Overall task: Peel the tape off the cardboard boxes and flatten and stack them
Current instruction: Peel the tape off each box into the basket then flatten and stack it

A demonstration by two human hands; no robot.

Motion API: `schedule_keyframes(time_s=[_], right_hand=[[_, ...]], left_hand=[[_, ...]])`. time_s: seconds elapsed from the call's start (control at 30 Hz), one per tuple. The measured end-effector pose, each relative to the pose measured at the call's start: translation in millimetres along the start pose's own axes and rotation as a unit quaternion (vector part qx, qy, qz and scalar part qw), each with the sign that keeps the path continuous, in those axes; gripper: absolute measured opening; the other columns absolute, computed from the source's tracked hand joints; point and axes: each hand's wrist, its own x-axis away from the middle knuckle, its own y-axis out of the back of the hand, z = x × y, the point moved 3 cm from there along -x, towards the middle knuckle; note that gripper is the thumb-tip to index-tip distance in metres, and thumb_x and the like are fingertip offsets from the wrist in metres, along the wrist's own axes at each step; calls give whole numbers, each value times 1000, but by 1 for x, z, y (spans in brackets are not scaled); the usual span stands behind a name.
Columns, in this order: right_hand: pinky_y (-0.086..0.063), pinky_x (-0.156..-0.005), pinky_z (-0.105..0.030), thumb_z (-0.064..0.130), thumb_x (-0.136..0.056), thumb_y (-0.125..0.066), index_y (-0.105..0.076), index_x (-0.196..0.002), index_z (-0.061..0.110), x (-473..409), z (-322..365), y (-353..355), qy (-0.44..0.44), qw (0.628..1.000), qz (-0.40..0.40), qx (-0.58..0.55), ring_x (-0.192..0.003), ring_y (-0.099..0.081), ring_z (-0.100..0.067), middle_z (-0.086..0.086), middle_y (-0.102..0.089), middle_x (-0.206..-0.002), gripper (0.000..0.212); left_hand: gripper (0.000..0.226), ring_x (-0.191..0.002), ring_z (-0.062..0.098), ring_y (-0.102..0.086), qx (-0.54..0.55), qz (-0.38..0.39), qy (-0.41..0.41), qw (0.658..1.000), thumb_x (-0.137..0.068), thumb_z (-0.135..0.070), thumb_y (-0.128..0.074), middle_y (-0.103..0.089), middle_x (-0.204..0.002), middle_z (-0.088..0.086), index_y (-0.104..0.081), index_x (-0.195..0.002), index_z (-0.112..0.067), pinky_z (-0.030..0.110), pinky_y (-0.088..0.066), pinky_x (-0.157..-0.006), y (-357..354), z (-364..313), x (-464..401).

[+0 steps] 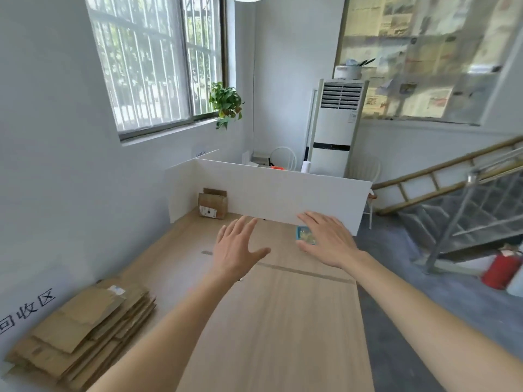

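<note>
One cardboard box (pixel 212 203) with a white label stands upright at the far left of the wooden table (pixel 277 321), in the corner of a white partition. A stack of flattened cardboard boxes (pixel 85 326) lies at the near left, against the wall. Both my arms stretch forward over the table. My left hand (pixel 236 248) hovers with its fingers spread and holds nothing. My right hand (pixel 328 240) is also spread flat, partly covering a small blue container (pixel 304 234). Neither hand touches the box.
A white partition board (pixel 283 193) closes off the far end of the table. A small grey strip (pixel 206 252) lies on the tabletop. To the right are a metal stair rail (pixel 467 210) and a red fire extinguisher (pixel 501 270) on the floor.
</note>
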Motion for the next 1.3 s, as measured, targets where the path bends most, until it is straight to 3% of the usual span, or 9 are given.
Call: schedule_keyframes(time_s=[0.5, 0.67, 1.0, 1.3], right_hand=[[-17, -124, -38, 62, -95, -51, -23, -159, 29, 34, -357, 28, -37, 999, -6, 9, -152, -23, -13, 7, -24, -166, 78], [-17, -125, -39, 63, -95, -50, -24, -160, 29, 29, -420, 33, -38, 999, -9, 2, -152, -23, -13, 7, -23, -167, 78], [-18, -124, -39, 61, -97, -50, -22, -160, 27, -17, -500, 20, -18, 1000, -2, 7, -153, -22, -15, 4, -21, -168, 78], [-24, -122, -41, 61, -95, -52, -27, -158, 26, -165, -522, -5, 44, 999, -18, 2, -150, -30, -17, 4, -29, -164, 76]], left_hand=[[80, -152, 18, -25, 21, 18, -23, 999, -93, -64, -59, -26, -167, -4, -26, -159, -34, 39, -17, -126, -164, -308, -129], [75, -150, 19, -30, 42, 8, -16, 999, -94, -61, -58, -31, -165, -5, -31, -158, -33, 38, -21, -124, -193, -359, -158], [77, -149, 19, -32, 40, 1, 11, 999, -92, -66, -58, -32, -165, -5, -30, -157, -35, 42, -25, -123, -248, -386, -233], [77, -151, 20, -28, 15, -28, 43, 999, -95, -63, -56, -30, -166, -1, -30, -159, -30, 41, -18, -125, -278, -334, -347]])
